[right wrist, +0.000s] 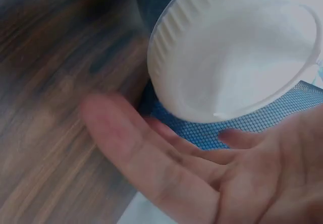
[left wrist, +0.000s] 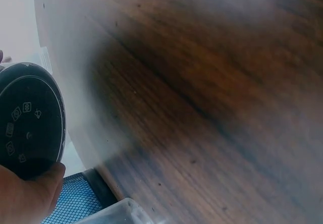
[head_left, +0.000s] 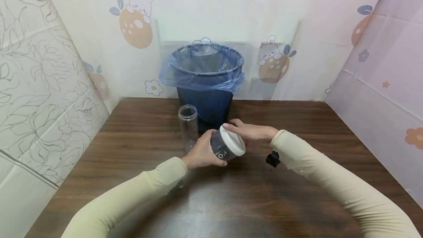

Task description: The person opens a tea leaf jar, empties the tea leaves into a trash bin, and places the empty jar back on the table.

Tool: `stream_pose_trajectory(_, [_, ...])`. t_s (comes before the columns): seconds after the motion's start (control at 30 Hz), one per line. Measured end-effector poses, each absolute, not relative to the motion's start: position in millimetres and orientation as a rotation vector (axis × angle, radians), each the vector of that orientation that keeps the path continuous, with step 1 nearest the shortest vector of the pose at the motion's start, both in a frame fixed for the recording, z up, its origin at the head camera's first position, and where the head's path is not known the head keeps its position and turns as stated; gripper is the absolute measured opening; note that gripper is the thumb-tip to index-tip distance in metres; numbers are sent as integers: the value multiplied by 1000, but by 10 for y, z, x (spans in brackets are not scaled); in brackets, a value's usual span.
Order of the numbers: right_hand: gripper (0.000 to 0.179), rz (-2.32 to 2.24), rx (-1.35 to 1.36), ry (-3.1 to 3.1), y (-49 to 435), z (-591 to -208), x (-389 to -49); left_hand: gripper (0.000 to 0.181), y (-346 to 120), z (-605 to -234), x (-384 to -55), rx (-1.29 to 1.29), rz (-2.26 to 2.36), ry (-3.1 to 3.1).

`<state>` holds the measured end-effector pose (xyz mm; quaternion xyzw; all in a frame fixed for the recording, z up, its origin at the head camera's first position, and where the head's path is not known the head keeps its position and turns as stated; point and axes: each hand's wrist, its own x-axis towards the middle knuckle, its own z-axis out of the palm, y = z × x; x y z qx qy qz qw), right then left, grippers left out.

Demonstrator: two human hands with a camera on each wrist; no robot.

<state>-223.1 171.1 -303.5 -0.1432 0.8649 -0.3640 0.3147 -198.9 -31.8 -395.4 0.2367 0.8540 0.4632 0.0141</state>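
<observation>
My left hand (head_left: 203, 152) grips a dark tub (head_left: 220, 145) with pale lettering and a ribbed white lid (head_left: 235, 140). The tub is tilted above the table, its lid facing right. Its black base (left wrist: 31, 120) with small printed symbols shows in the left wrist view. Beside the lid is my right hand (head_left: 250, 131), its fingers mostly extended. In the right wrist view those fingers (right wrist: 166, 168) are spread just below the white lid; whether any touches it, I cannot tell. Behind my left hand a clear, lidless plastic jar (head_left: 188, 124) stands upright.
A dark mesh bin (head_left: 206, 102) lined with a blue plastic bag (head_left: 172, 72) stands at the back of the brown wooden table (head_left: 238, 201). Patterned sheets (head_left: 330, 47) hang behind and at both sides.
</observation>
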Motion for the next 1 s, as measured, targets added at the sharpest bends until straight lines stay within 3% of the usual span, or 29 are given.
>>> stream_pose_trajectory(0.2, [81,-956,-328,2182,1712,-2995,-2202,106,-328,-3952,-1971,737,1428,2662])
stream_pose_trajectory(0.5, [71,-908,-702,2266,1777,-3025,-2249,104,-364,-3939,-1950,753,1414,2659])
stream_pose_trajectory(0.83, [83,-846,-1121,2342,1819,-3085,-2238,104,-376,-3932,-1944,746,1402,2658])
stream_pose_trajectory(1.0, [102,-857,-1225,2349,1784,-3127,-2222,103,-377,-3939,-1943,752,1407,2671])
